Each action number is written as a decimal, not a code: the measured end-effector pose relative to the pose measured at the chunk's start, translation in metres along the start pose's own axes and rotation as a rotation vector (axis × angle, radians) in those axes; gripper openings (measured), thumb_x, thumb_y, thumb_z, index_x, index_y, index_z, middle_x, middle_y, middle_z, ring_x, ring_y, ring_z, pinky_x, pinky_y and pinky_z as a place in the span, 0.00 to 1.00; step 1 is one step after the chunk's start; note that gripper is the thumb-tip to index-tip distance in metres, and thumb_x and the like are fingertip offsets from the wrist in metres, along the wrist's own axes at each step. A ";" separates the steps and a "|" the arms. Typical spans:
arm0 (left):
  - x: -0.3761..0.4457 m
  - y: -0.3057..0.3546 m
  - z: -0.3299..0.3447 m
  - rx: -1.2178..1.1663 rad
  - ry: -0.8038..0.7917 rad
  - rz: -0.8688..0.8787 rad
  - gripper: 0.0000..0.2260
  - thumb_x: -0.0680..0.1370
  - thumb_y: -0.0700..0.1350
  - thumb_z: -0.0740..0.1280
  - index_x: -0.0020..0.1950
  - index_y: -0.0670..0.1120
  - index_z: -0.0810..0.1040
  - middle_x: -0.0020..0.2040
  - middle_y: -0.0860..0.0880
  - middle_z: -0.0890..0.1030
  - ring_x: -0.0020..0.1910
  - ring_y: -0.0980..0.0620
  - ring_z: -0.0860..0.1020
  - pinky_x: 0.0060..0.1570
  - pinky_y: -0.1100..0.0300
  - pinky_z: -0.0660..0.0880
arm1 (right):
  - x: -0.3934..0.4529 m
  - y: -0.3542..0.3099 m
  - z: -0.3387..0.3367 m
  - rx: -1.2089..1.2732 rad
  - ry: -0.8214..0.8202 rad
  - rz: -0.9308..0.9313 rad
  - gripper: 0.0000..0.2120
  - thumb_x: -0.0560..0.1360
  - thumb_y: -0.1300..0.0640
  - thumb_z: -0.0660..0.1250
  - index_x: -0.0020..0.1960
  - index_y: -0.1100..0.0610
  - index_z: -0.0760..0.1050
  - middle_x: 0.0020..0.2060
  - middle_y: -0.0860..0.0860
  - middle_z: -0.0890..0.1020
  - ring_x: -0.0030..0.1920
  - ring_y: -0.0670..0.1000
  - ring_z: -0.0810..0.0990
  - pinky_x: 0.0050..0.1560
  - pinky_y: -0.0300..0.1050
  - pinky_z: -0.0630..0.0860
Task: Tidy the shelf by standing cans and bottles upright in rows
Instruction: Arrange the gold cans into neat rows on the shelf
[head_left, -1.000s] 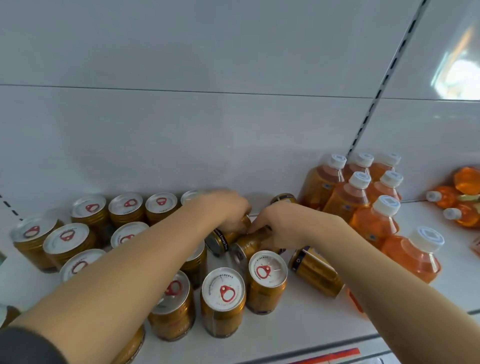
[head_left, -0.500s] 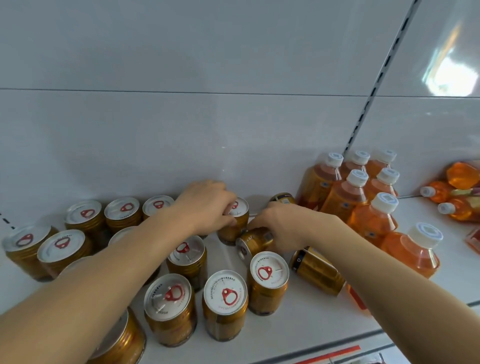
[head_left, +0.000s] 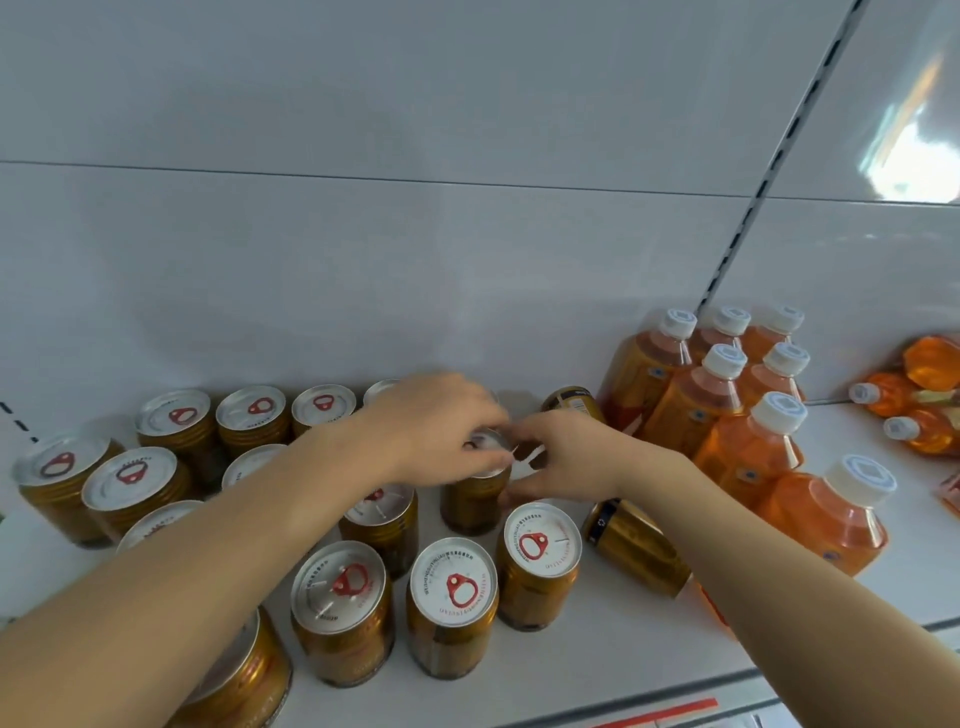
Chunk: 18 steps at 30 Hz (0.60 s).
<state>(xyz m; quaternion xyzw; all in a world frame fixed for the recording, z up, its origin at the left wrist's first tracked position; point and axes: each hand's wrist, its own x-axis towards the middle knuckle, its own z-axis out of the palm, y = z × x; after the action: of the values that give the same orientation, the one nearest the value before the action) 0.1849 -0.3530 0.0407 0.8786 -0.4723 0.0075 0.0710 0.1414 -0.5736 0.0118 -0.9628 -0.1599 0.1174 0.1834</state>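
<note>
Gold cans with silver lids and red pull rings stand upright in rows on the white shelf (head_left: 597, 670). Between my hands stands one gold can (head_left: 474, 506), upright in the middle of the shelf. My left hand (head_left: 441, 428) reaches over it and grips its lid with curled fingers. My right hand (head_left: 563, 462) holds the can's upper right side between thumb and fingers; the fingertips are blurred. One can (head_left: 636, 553) lies on its side just right of the front row. Another can (head_left: 571, 402) lies tipped at the back wall.
Orange bottles with white caps (head_left: 748, 452) stand upright in rows to the right. Past the shelf divider at far right, several bottles (head_left: 904, 400) lie on their sides. The white back panel (head_left: 363, 270) rises directly behind the cans. A red-striped price rail (head_left: 660, 714) edges the shelf front.
The can my right hand held lying down now stands upright. My left hand left the back-row can and moved right onto this can's lid.
</note>
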 end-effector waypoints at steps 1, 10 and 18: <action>0.001 0.001 0.003 0.035 -0.026 0.025 0.18 0.81 0.66 0.62 0.63 0.58 0.82 0.54 0.57 0.78 0.55 0.55 0.74 0.54 0.53 0.76 | -0.001 -0.001 -0.001 -0.072 -0.011 0.002 0.30 0.74 0.36 0.76 0.73 0.45 0.77 0.62 0.43 0.83 0.60 0.44 0.81 0.60 0.45 0.82; 0.008 -0.001 0.005 0.116 -0.037 0.064 0.22 0.80 0.68 0.63 0.68 0.57 0.80 0.59 0.54 0.77 0.61 0.51 0.72 0.59 0.52 0.73 | -0.067 -0.011 -0.042 -0.559 -0.129 0.356 0.26 0.73 0.35 0.75 0.63 0.50 0.79 0.47 0.48 0.81 0.47 0.52 0.81 0.48 0.51 0.83; 0.009 0.002 0.010 0.080 -0.049 0.022 0.23 0.80 0.67 0.65 0.72 0.59 0.77 0.64 0.56 0.76 0.65 0.53 0.70 0.63 0.51 0.73 | -0.066 0.000 -0.006 -0.515 -0.047 0.229 0.25 0.75 0.34 0.72 0.65 0.47 0.75 0.47 0.47 0.81 0.46 0.52 0.80 0.44 0.48 0.81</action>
<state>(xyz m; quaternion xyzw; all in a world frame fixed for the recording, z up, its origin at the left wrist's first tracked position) 0.1874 -0.3632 0.0318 0.8753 -0.4829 0.0055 0.0239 0.0818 -0.5986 0.0283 -0.9865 -0.0790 0.1149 -0.0857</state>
